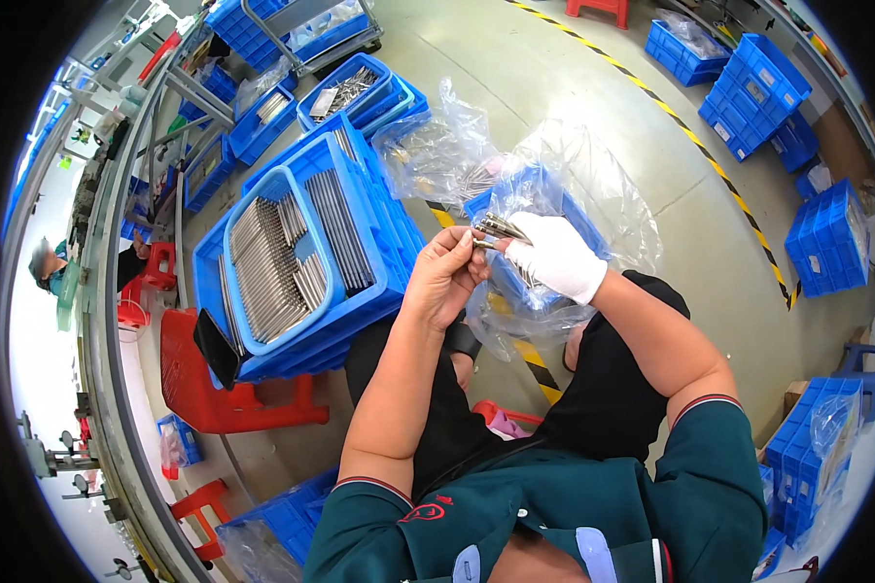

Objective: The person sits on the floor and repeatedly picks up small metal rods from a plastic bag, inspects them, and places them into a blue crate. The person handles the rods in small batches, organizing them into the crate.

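My right hand (557,257), in a white glove, is closed around a small bunch of slim shiny metal pieces (501,227) whose ends stick out toward the left. Thumb and fingertips of my bare left hand (447,274) pinch the end of one such metal piece (483,244); its exact kind is too small to tell. Below both hands is a blue crate (585,222) lined with clear plastic, holding more metal pieces, partly hidden by my right hand. To the left, a light-blue tray (231,255) carries neat rows of similar metal pieces (270,262).
The tray rests on stacked blue crates (389,209) beside a red stool (190,374). Clear plastic bags (437,136) spread around the lined crate. Behind stands a blue basket of loose metal parts (350,92). More blue crates (826,238) line the right side. A person (53,267) sits far left.
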A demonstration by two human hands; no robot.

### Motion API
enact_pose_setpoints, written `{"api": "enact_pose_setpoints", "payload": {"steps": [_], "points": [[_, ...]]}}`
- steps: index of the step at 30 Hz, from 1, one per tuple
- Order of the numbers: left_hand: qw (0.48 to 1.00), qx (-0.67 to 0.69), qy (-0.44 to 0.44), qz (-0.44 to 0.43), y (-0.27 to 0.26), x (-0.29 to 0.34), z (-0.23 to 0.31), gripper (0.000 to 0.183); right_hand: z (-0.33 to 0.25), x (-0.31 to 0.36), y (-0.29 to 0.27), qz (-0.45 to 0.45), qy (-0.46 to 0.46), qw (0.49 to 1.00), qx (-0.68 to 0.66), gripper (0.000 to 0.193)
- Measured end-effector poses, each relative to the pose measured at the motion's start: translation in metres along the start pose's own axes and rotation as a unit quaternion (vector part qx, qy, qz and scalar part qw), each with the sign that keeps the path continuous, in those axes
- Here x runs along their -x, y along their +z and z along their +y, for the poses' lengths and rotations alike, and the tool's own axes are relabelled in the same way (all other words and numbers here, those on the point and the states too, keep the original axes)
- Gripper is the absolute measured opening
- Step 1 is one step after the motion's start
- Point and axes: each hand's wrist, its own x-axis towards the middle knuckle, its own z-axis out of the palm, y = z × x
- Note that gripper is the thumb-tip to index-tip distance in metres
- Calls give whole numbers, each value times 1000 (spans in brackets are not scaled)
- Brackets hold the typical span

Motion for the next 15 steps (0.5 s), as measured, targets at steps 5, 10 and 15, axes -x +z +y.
{"api": "enact_pose_setpoints", "payload": {"steps": [5,10,15], "points": [[991,92,-62,-78,-7,-2,-3,13,3,1,-1,-5,-20,1000,-12,22],[989,109,-76,-70,-4,-2,-5,14,2,1,0,4,-16,999,-45,22],[977,-192,83,40,9,2,1,18,-1,-2,-4,7,5,1000,-23,24]]}}
